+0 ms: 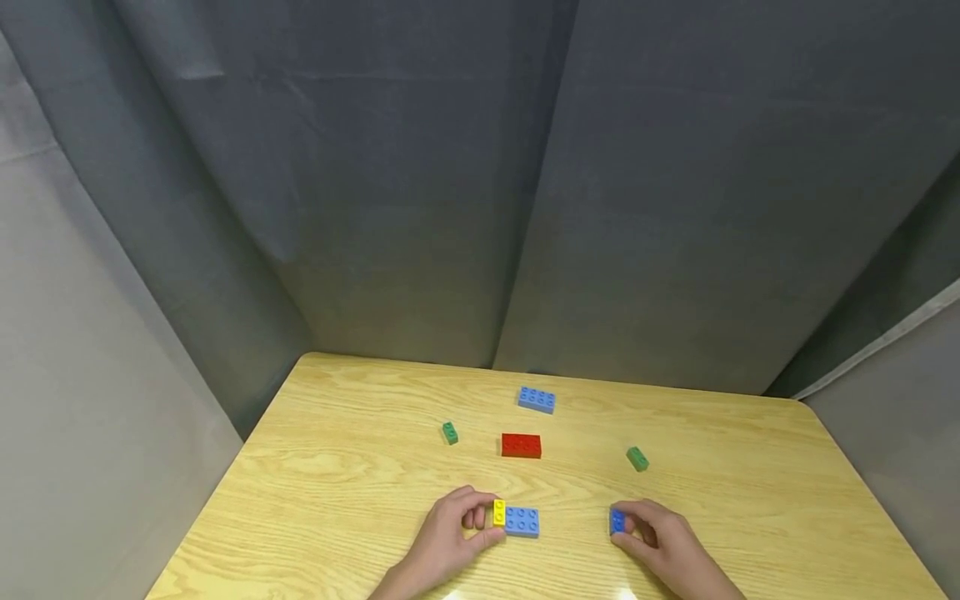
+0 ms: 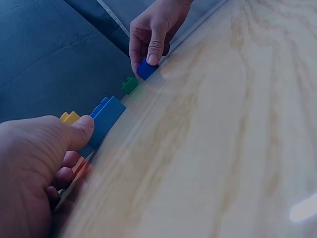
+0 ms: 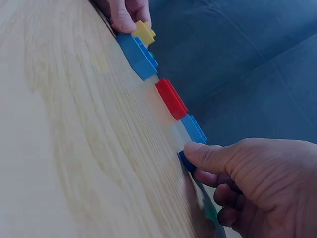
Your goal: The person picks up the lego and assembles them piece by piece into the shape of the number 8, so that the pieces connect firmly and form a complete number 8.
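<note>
My left hand (image 1: 448, 537) grips the left end of a light blue toy building brick (image 1: 522, 522), thumb on the near side and fingers on the far side. A small yellow brick (image 1: 499, 512) sits on top of that same end, between thumb and forefinger. Further right, my right hand (image 1: 660, 540) pinches a small dark blue brick (image 1: 617, 522) between thumb and fingers, at the tabletop. In the right wrist view, the thumb covers part of this dark blue brick (image 3: 187, 162). The left wrist view shows the light blue brick (image 2: 110, 119) partly behind the left thumb.
Beyond the hands, a red brick (image 1: 521, 446) lies on the wooden table (image 1: 337, 483), with another light blue brick (image 1: 536, 400) behind it. One small green brick (image 1: 450, 432) lies to the left, another green brick (image 1: 637, 459) to the right. Grey curtains (image 1: 405, 208) surround the table.
</note>
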`<state>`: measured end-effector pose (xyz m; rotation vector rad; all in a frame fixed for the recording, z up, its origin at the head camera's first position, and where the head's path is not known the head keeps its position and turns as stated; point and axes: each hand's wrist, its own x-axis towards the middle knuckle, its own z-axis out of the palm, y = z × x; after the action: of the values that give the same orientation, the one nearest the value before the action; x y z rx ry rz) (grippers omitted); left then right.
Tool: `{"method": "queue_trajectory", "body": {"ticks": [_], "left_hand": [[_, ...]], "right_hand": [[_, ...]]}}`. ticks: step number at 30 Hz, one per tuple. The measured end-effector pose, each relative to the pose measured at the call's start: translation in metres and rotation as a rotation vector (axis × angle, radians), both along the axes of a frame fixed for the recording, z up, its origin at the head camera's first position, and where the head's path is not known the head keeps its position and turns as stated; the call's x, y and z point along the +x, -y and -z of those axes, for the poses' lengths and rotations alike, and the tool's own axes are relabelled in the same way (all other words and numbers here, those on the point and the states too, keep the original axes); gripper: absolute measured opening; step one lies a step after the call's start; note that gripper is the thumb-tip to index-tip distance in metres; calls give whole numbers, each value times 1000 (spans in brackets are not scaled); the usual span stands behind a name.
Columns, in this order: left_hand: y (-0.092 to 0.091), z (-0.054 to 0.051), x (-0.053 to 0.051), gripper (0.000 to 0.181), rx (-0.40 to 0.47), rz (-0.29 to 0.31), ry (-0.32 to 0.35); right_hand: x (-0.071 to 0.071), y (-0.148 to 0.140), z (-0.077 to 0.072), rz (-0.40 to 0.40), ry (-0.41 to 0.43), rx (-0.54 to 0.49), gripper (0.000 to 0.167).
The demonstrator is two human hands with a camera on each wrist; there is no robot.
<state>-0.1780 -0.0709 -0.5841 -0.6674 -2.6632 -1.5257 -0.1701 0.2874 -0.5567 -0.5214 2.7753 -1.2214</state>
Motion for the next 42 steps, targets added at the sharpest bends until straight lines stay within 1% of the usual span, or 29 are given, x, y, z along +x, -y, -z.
{"method": "queue_trajectory", "body": {"ticks": [2, 7, 12, 17, 24, 30, 33, 38, 42], "left_hand": [[0, 0, 0, 45, 1, 0, 0], [0, 1, 0, 45, -13, -4, 4], [1, 1, 0, 45, -2, -5, -2], [1, 0, 0, 45, 13, -8, -5], [0, 1, 0, 45, 14, -2, -19], [0, 2, 0, 46, 13, -6, -28], [0, 1, 0, 46, 9, -9, -27], [0, 1, 0, 47, 0, -14, 6], [-1, 3, -1, 48, -8, -16, 3]], "right_hand": [[-1, 4, 0, -10, 25, 2, 41], [-3, 15, 0, -22, 56, 20, 43], [-7, 27, 0, -55, 46, 19, 43], [-9, 36, -1, -68, 32, 35, 42], [-11, 44, -3, -75, 39, 39, 45], [-15, 47, -1, -83, 54, 57, 45], [-16, 49, -1, -79, 45, 70, 45], [-15, 55, -4, -71, 16, 76, 46], [-12, 63, -10, -79, -7, 61, 45]]}}
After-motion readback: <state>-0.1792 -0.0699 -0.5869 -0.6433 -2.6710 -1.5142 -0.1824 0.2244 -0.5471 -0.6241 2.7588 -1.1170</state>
